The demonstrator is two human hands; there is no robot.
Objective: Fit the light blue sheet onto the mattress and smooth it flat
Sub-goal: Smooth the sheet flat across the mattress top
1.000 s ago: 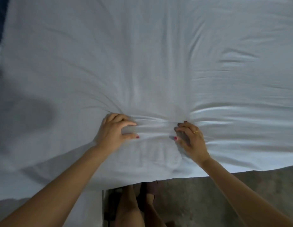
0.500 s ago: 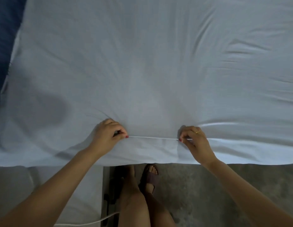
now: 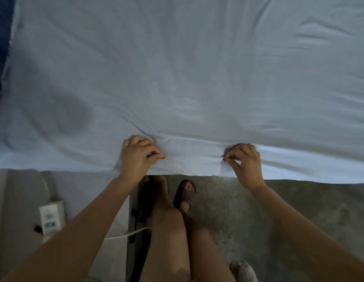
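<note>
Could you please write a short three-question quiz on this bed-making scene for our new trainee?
1. True or false: both hands pinch the sheet near its front edge.
2. Which hand wears a gold ring? A. the left hand B. the right hand C. neither
3. Fill in: on the floor, at the left below the sheet's edge, lies a white ____ with a white cable.

Key
1. True: each hand holds a fold of cloth between thumb and fingers.
2. B: the ring shows on a finger of the right hand.
3. Power strip; its cable runs to the right.
</note>
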